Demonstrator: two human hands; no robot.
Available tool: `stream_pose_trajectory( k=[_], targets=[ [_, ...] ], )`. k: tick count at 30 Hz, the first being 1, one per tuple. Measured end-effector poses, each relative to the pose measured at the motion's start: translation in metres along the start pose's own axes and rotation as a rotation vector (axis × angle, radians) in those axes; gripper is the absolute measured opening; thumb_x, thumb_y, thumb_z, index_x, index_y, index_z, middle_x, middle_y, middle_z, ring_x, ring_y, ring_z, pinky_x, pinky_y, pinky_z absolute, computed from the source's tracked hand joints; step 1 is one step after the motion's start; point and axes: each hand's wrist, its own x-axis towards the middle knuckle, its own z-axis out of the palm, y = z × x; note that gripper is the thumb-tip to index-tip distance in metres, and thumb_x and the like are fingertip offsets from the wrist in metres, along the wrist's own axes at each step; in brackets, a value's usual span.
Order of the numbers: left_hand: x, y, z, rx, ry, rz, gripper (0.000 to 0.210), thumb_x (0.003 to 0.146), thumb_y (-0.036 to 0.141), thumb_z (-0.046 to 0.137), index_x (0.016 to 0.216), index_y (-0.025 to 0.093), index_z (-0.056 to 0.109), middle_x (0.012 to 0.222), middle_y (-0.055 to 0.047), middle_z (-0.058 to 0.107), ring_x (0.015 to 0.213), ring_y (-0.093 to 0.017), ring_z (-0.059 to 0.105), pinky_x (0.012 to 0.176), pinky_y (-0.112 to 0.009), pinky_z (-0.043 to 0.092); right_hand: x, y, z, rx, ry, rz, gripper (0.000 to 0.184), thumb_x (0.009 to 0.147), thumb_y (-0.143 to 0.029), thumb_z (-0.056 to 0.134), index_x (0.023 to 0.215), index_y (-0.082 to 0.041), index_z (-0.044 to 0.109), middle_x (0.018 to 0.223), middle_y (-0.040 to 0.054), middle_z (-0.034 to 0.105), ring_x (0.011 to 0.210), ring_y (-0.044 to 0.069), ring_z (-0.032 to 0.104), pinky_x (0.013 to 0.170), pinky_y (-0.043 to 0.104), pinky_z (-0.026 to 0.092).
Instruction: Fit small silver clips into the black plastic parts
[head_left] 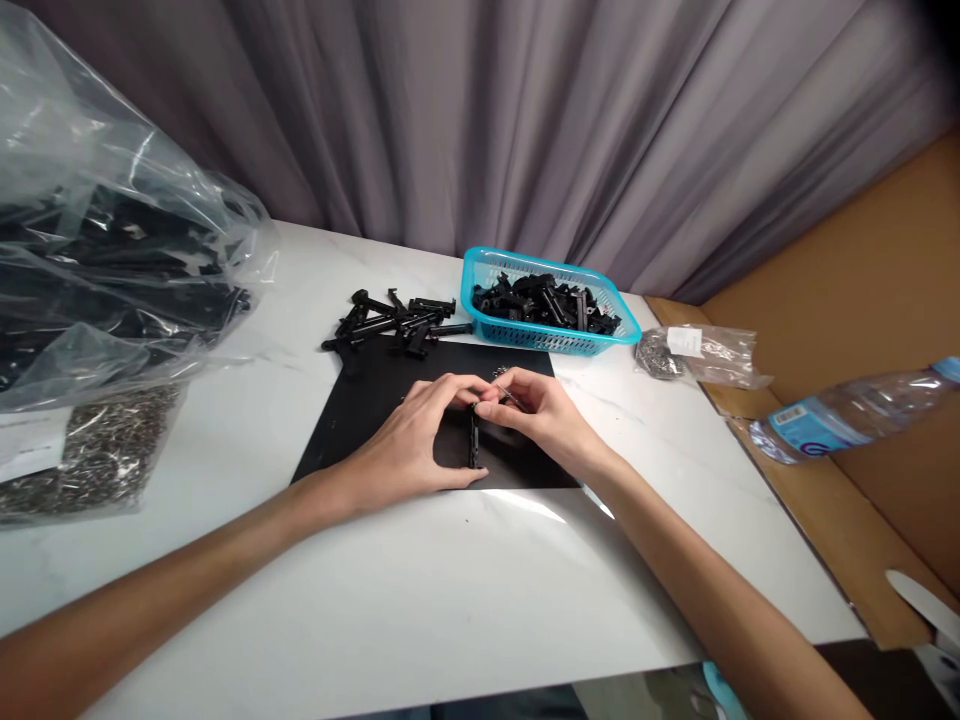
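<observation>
My left hand (420,435) and my right hand (536,415) meet over a black mat (360,420) on the white table. Between the fingertips stands a slim black plastic piece (473,445), upright on the mat, gripped at its top by my left thumb and fingers. My right hand pinches a small shiny metal part (510,397) against the top of that piece. A few more metal bits (499,373) lie on the mat just beyond the fingers.
A loose pile of black plastic pieces (394,322) lies behind the mat, with a turquoise basket (480,268) of more to its right. Clear bags hold black parts (112,270) and metal bits (97,450) at left, a small bag (694,352) at right, near a water bottle (847,412).
</observation>
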Motion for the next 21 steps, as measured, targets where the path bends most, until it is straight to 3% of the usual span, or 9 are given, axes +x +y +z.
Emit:
stream_pose_trajectory(
  k=[6,11,15,19,21],
  targets=[
    [-0.001,-0.003,0.001,-0.049,-0.037,-0.063,0.074,0.076,0.045,0.085,0.138,0.029,0.046,0.137,-0.007,0.062,0.131,-0.033,0.059,0.111,-0.054,0.046,-0.001,-0.004,-0.007,-0.104,0.057,-0.055,0.043,0.084,-0.062,0.078,0.088,-0.020,0.070,0.082,0.0009,0.069,0.076,0.015,0.061,0.070,0.028,0.046],
    [-0.001,-0.005,0.002,-0.075,-0.022,-0.021,0.062,0.078,0.045,0.085,0.131,0.028,0.057,0.133,-0.006,0.062,0.125,-0.029,0.062,0.111,-0.048,0.051,-0.002,-0.004,-0.011,-0.286,0.255,-0.203,0.043,0.099,-0.059,0.060,0.088,-0.020,0.074,0.089,0.0062,0.073,0.083,0.020,0.066,0.078,0.034,0.052],
    [-0.001,-0.003,0.001,-0.092,-0.009,0.003,0.057,0.080,0.044,0.084,0.128,0.028,0.059,0.132,-0.005,0.060,0.123,-0.027,0.063,0.111,-0.044,0.052,-0.007,-0.010,-0.013,-0.472,0.329,-0.328,0.047,0.107,-0.054,0.048,0.093,-0.022,0.078,0.092,0.0063,0.070,0.091,0.021,0.064,0.088,0.038,0.051],
    [0.001,-0.002,0.000,0.059,0.004,-0.012,0.059,0.077,0.053,0.084,0.125,0.027,0.061,0.126,-0.005,0.065,0.122,-0.032,0.059,0.111,-0.052,0.044,-0.010,-0.011,-0.012,-0.319,0.283,-0.268,0.047,0.106,-0.057,0.050,0.090,-0.020,0.074,0.073,0.0017,0.064,0.063,0.015,0.059,0.064,0.032,0.051],
    [0.002,-0.003,0.001,0.108,0.023,-0.009,0.060,0.074,0.058,0.085,0.121,0.027,0.065,0.118,-0.004,0.068,0.117,-0.033,0.059,0.109,-0.053,0.042,-0.010,-0.008,-0.009,-0.196,0.228,-0.236,0.043,0.102,-0.058,0.057,0.090,-0.019,0.071,0.074,0.0018,0.067,0.060,0.014,0.062,0.060,0.030,0.053]
  ],
)
